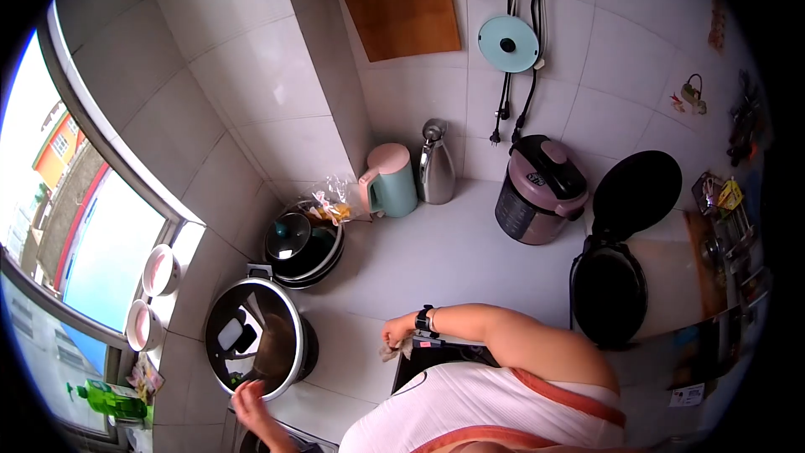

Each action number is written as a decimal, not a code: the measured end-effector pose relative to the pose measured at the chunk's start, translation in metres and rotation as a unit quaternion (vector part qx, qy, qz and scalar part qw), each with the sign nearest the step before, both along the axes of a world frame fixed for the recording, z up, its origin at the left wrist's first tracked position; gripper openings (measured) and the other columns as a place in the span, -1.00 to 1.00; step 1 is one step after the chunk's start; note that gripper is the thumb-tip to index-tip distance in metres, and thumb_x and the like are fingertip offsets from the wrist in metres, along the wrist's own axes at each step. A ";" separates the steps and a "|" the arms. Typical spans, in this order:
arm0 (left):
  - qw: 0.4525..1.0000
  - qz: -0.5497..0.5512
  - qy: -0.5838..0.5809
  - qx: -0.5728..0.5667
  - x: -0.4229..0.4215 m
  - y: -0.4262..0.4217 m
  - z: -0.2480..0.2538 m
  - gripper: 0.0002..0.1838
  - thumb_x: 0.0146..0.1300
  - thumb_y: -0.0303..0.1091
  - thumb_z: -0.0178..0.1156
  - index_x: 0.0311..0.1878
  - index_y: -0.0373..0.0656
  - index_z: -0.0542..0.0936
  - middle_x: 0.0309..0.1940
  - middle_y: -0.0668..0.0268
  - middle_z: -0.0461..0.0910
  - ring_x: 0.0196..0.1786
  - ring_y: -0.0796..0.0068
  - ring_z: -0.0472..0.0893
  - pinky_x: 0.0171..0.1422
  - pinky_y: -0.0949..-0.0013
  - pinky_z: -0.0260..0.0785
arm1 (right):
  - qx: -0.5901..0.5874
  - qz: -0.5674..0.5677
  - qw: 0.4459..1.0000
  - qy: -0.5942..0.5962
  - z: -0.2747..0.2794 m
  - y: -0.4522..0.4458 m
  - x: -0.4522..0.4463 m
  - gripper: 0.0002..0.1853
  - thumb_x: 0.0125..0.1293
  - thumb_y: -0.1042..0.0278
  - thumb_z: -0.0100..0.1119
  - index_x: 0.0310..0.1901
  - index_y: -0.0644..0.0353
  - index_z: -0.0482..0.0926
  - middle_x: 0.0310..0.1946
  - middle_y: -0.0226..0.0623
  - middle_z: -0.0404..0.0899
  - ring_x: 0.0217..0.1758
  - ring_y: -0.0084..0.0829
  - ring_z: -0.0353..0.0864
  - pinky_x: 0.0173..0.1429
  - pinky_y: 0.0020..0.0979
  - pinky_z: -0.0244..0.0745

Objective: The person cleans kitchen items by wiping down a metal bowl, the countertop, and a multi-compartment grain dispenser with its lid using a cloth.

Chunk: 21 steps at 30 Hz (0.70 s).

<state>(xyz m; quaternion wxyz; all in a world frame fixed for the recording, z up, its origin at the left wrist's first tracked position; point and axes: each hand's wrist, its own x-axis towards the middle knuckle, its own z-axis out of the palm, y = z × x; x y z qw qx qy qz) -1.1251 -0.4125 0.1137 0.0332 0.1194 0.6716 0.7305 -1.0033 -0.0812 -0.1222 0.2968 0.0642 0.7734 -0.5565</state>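
Observation:
My right hand [397, 330] is closed on a crumpled greyish cloth [392, 351], beside the corner of a dark sink or recess [457, 352] set into the counter. A dark band circles that wrist. At the lower left, my left hand [250, 404] is held with its fingers stretched out and nothing visible in them. It is close to the front rim of a large pot [295, 319] with a glass lid [220, 302]; whether it touches the rim I cannot tell.
Behind the pot stands a lidded black pan [310, 262]. A teal pitcher [396, 189], a steel flask [436, 169] and a pressure cooker [541, 193] line the wall. An opened electric griddle [610, 294] sits at right. Two bowls [159, 271] and a green bottle [113, 399] occupy the windowsill.

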 end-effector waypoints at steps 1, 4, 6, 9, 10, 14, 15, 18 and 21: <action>0.995 -0.088 -0.053 -0.005 0.004 0.014 -0.001 -0.73 0.33 -0.26 0.07 -0.01 -0.22 0.46 -0.18 0.29 0.56 -0.05 0.50 0.53 0.03 0.52 0.33 | -0.018 0.014 1.000 0.000 -0.027 0.000 -0.018 -0.77 0.03 0.32 0.22 -0.26 0.22 0.54 -0.45 -0.40 0.55 -0.39 -0.53 0.47 -0.30 -0.40 0.43; 0.960 -0.241 -0.126 -0.063 0.028 0.054 -0.021 -0.49 0.31 -0.32 0.10 0.31 -0.12 0.26 0.11 0.21 0.40 0.06 0.49 0.44 -0.01 0.45 0.32 | -0.064 -0.034 0.994 0.080 0.096 -0.030 -0.021 -0.79 0.10 0.31 0.23 -0.23 0.17 0.53 -0.40 -0.46 0.53 -0.35 -0.60 0.44 -0.31 -0.47 0.39; 0.928 -0.307 -0.181 -0.112 0.036 0.070 -0.047 -0.32 0.32 -0.33 0.08 0.44 0.06 0.02 0.27 0.18 0.22 0.12 0.45 0.38 -0.02 0.43 0.33 | -0.126 -0.037 0.985 0.114 0.123 -0.043 -0.023 -0.77 0.16 0.27 0.22 -0.20 0.18 0.52 -0.36 -0.45 0.53 -0.29 -0.61 0.45 -0.23 -0.48 0.39; 0.870 -0.400 -0.288 -0.005 0.051 0.096 -0.059 -0.44 0.37 -0.30 0.04 0.37 -0.06 0.10 0.17 0.17 0.34 0.12 0.34 0.46 0.07 0.22 0.44 | -0.241 -0.081 0.954 0.156 0.153 -0.057 -0.012 -0.74 0.24 0.21 0.19 -0.17 0.21 0.49 -0.28 -0.44 0.52 -0.18 -0.62 0.44 -0.08 -0.50 0.38; 0.851 -0.438 -0.286 0.047 0.048 0.104 -0.080 -0.51 0.38 -0.29 0.02 0.32 -0.16 0.19 0.10 0.18 0.42 0.07 0.32 0.51 0.04 0.18 0.48 | -0.292 -0.122 0.934 0.165 0.158 -0.058 -0.009 -0.72 0.26 0.19 0.18 -0.16 0.23 0.48 -0.25 -0.44 0.52 -0.13 -0.62 0.44 -0.01 -0.51 0.37; 0.857 -0.416 -0.302 0.030 0.045 0.112 -0.089 -0.65 0.40 -0.28 -0.03 0.15 -0.29 0.35 -0.07 0.20 0.54 -0.06 0.32 0.59 -0.07 0.19 0.55 | -0.213 -0.215 0.937 0.173 0.166 -0.061 0.018 -0.67 0.28 0.24 0.16 -0.04 0.28 0.46 -0.15 -0.42 0.49 0.02 -0.57 0.40 0.14 -0.48 0.30; 0.847 -0.417 -0.330 0.016 0.043 0.112 -0.088 -0.68 0.41 -0.27 -0.04 0.11 -0.26 0.38 -0.09 0.21 0.56 -0.08 0.32 0.61 -0.09 0.21 0.56 | -0.146 -0.208 0.922 0.294 0.148 -0.062 0.022 -0.66 0.24 0.29 0.21 -0.03 0.30 0.47 -0.21 -0.41 0.53 -0.03 -0.54 0.46 0.12 -0.45 0.35; 0.819 -0.441 -0.366 0.014 0.043 0.114 -0.077 -0.70 0.42 -0.26 -0.06 0.06 -0.26 0.43 -0.10 0.20 0.57 -0.12 0.32 0.63 -0.12 0.24 0.57 | 0.055 -0.238 0.924 0.294 0.155 -0.054 0.044 -0.69 0.21 0.31 0.24 -0.11 0.34 0.51 -0.30 -0.39 0.57 -0.15 -0.51 0.51 0.01 -0.41 0.42; 0.808 -0.451 -0.378 0.036 0.043 0.120 -0.081 -0.70 0.41 -0.27 -0.04 0.04 -0.29 0.46 -0.10 0.19 0.58 -0.15 0.34 0.64 -0.11 0.25 0.57 | 0.010 -0.341 0.906 0.251 0.128 -0.035 0.054 -0.80 0.21 0.38 0.23 -0.20 0.32 0.58 -0.36 -0.40 0.60 -0.29 -0.58 0.53 -0.16 -0.48 0.45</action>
